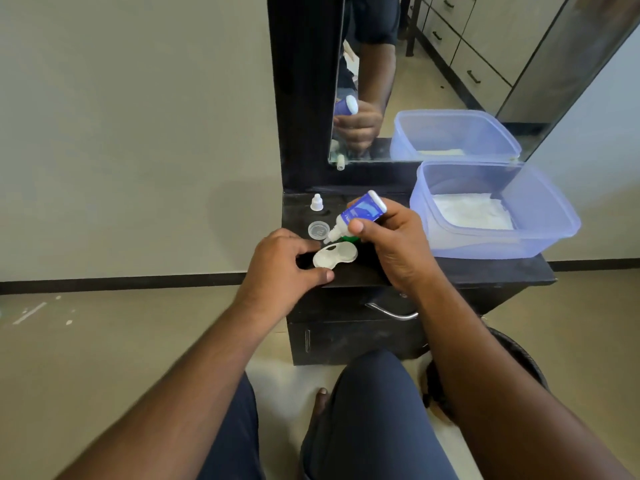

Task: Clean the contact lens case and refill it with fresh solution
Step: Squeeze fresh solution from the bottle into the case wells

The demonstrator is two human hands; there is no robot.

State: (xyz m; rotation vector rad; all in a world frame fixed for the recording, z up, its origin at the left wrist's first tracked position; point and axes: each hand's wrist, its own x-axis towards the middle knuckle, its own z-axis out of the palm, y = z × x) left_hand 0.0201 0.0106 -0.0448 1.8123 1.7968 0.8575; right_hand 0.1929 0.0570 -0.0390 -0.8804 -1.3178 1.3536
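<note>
A white two-well contact lens case lies open on the black dresser top. My left hand steadies it, thumb and fingers at its left end. My right hand grips a small blue solution bottle, tipped nozzle-down over the case's far well. The bottle's white cap stands upright behind. A clear round case lid rests beside the nozzle. A green lid peeks out under the bottle, mostly hidden.
A translucent blue plastic tub holding a white cloth stands at the right of the dresser. A mirror in a black frame rises behind. A drawer handle sits below the top. My knees are close to the dresser front.
</note>
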